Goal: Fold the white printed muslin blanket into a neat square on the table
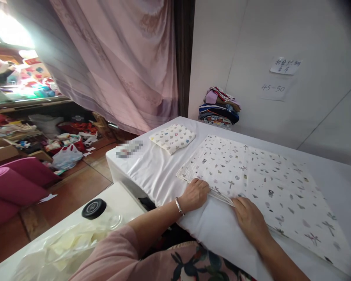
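A large white cloth point(260, 171) printed with small grey palm trees and leaves lies flat on the white-covered table point(146, 175). It is folded, and several layers show along its near edge. My left hand point(195, 194), with a silver bracelet at the wrist, is closed on that edge near the left corner. Farther right along the same edge, my right hand point(250, 216) pinches the layers between thumb and fingers. The stretch of edge between my hands is slightly lifted. Beyond my left hand rests a smaller folded cloth point(174, 137) with grey and coloured motifs.
A stack of folded fabrics point(219, 107) stands against the white wall, below handwritten paper notes point(285, 66). To the left, a lower white surface carries a black round object point(94, 208) and a clear plastic bag point(67, 249). A pink curtain point(119, 58) hangs behind; pink rolls point(20, 187) lie on the floor.
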Available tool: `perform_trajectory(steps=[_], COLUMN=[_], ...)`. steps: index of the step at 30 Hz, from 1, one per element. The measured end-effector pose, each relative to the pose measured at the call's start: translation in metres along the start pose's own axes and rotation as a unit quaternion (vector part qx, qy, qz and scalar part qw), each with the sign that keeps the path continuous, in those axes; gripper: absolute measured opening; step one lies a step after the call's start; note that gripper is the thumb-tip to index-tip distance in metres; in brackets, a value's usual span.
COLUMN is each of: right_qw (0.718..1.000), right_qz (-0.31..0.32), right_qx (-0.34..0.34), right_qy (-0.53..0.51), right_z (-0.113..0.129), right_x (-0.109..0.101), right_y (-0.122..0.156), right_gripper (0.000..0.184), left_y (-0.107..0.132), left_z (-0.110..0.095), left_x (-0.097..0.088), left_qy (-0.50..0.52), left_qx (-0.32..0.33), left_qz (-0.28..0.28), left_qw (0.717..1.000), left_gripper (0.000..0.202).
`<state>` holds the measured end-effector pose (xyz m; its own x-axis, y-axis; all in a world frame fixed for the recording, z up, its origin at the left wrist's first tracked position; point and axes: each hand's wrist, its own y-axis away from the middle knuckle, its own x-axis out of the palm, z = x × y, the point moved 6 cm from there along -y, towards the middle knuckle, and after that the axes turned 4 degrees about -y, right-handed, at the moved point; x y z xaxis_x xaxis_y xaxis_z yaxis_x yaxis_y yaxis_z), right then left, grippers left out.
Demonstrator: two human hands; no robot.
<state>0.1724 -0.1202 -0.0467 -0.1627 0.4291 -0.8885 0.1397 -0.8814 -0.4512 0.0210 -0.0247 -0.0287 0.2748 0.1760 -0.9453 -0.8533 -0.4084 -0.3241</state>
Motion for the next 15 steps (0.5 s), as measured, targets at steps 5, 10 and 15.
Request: perform_trajectory(steps=[5,10,15], right_qw=[0.999,0.996,0.995], right_qz=[0.027,0.040,0.053], right_qx=[-0.014,-0.046,-0.053], right_qy=[0.041,0.070,0.064], right_z=[0.002,0.020,0.040], right_x=[0.004,0.012,0.026], right_y=[-0.004,-0.027,-0.046], right_gripper=[0.020,0.027,0.028], left_y=[-0.001,-0.003,0.000], left_z=[0.000,0.002,0.001], left_x=[0.001,-0.001,-0.002], left_qy=[-0.013,-0.016,0.002], left_qx=[-0.001,-0.009,-0.014], left_qz=[-0.010,-0.021,-0.011], left_qw=[1.000,1.000,1.000], left_gripper=[0.008,0.005,0.007])
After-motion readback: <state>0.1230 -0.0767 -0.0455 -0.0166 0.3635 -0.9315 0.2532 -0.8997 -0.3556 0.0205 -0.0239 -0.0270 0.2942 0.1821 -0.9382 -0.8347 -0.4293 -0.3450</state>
